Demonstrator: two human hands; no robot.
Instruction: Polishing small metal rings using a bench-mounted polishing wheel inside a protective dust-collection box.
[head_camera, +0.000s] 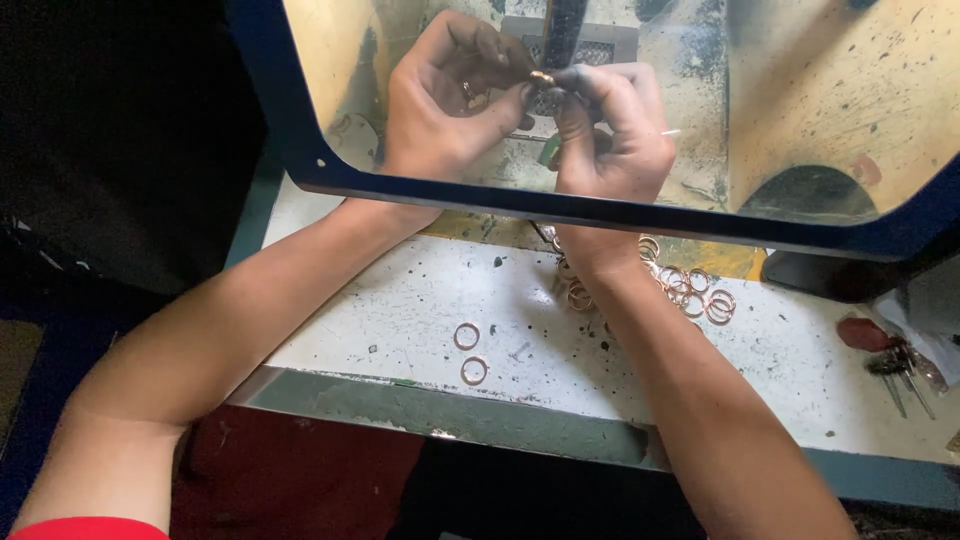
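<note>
Both my hands are raised behind a clear shield with a dark blue frame. My left hand and my right hand pinch one small copper-coloured ring between their fingertips. The ring is held against a dark upright tool that comes down from above. My right hand also grips something small and green in its palm. The fingertips are dark with grime.
A white, speckled bench top lies below. Two loose rings sit near its front edge. A pile of several rings lies by my right wrist. A red-handled tool and keys lie at the right.
</note>
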